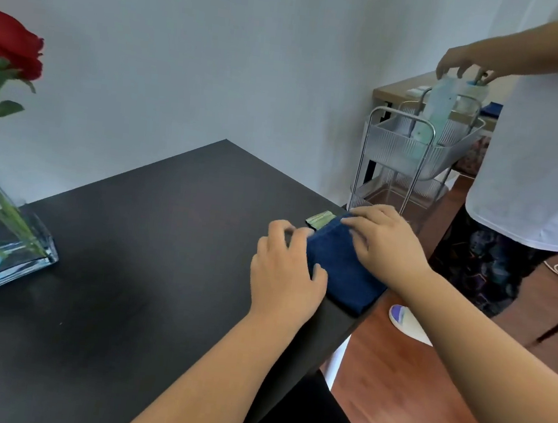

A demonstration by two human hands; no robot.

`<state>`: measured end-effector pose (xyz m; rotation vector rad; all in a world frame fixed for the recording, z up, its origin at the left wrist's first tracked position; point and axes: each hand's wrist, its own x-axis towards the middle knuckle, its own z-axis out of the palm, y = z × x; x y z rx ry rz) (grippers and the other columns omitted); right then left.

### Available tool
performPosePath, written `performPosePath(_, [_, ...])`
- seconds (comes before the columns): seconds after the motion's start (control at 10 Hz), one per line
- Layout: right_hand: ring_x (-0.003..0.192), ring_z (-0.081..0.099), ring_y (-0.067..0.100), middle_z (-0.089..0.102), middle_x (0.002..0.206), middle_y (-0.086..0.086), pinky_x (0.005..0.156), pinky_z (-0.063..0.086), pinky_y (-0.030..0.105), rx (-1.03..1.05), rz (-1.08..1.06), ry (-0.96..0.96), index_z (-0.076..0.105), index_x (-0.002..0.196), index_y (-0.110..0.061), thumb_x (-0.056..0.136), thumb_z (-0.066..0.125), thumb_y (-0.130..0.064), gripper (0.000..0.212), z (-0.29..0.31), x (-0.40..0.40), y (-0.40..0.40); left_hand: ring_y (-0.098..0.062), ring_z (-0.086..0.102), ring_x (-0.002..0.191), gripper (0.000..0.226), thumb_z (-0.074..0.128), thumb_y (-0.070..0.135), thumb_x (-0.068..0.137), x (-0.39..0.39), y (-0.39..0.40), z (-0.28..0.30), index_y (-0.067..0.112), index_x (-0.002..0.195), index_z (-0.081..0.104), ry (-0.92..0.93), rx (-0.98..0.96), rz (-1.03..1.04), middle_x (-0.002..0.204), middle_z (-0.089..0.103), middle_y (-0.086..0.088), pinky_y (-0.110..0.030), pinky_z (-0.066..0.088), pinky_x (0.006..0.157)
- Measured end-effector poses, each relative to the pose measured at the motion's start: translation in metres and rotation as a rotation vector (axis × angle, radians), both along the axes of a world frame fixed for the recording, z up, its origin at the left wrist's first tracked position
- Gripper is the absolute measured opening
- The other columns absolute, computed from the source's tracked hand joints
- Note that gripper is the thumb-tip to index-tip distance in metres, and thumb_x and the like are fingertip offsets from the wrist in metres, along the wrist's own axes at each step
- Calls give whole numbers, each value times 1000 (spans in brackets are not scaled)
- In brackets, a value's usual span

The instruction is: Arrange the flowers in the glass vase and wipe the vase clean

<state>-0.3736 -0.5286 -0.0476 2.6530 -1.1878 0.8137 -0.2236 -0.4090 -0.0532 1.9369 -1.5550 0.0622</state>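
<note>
1. The right hand (pixel 388 243) is laid flat, fingers spread, on the far part of a folded dark blue cloth (pixel 343 270); nothing is gripped.
2. The left hand (pixel 284 274) is set at the cloth's 9 o'clock edge, fingers loosely curled and open, the thumb resting against the fabric; whether the edge is pinched cannot be told.
3. The cloth is placed at the right-hand edge of a black rectangular wooden table (pixel 124 298), its near end drooping slightly over the rim.
4. A small folded green paper packet (pixel 319 219) is seen touching the cloth at its 11 o'clock corner.
5. A clear square-based glass vase (pixel 1 251) holding water is found well apart from the hands, at 9 o'clock on the table, partly cut off by the frame edge.
6. A red rose with green stem and leaves (pixel 6 41) is held upright in the vase.
7. At 1 o'clock, beyond the table, a metal-framed cart with ribbed translucent baskets (pixel 415 150) is seen, with a second person in a white shirt (pixel 535 152) reaching into its top basket.
</note>
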Motion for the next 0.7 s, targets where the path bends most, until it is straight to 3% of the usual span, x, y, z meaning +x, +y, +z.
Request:
performPosePath(0.1, [138,30,28,38,150,5,114,21,36,352,-31,91,49,139,-17,97,50,-31,45,-12,6,4,-22,45,121,38,49,34,92,-9,-3,-4,30,129,58,-203,34,-98,141,46,8,-39,32,99])
performPosePath(0.2, [145,14,21,19,159,2,117,9,33,486,-64,137,29,149,-20,99,39,-42,55,-17,5,-2,-24,14,149,51,27,39,102,-11,-7,-13,23,149,37,-282,289,-161,161,25,2,-51,-3,118])
performPosePath(0.3, [146,11,21,14,160,1,119,9,38,501,-71,210,22,151,-23,100,32,-45,56,-20,5,-5,-25,-4,152,59,16,45,102,-7,-9,-20,21,156,15,-293,460,-176,166,6,1,-60,-19,111])
performPosePath(0.5, [146,11,21,13,160,0,117,9,39,490,-75,257,20,151,-24,100,28,-46,56,-20,7,-6,-23,-13,151,65,13,52,101,-4,0,-15,23,157,0,-280,540,-160,166,-9,3,-66,-16,110])
performPosePath(0.7, [145,13,28,16,160,5,116,15,46,399,-113,298,21,151,-22,101,31,-43,56,-12,11,-2,-22,-14,151,72,13,60,97,28,37,-3,24,156,-6,-245,423,-43,165,-13,7,-61,-17,112])
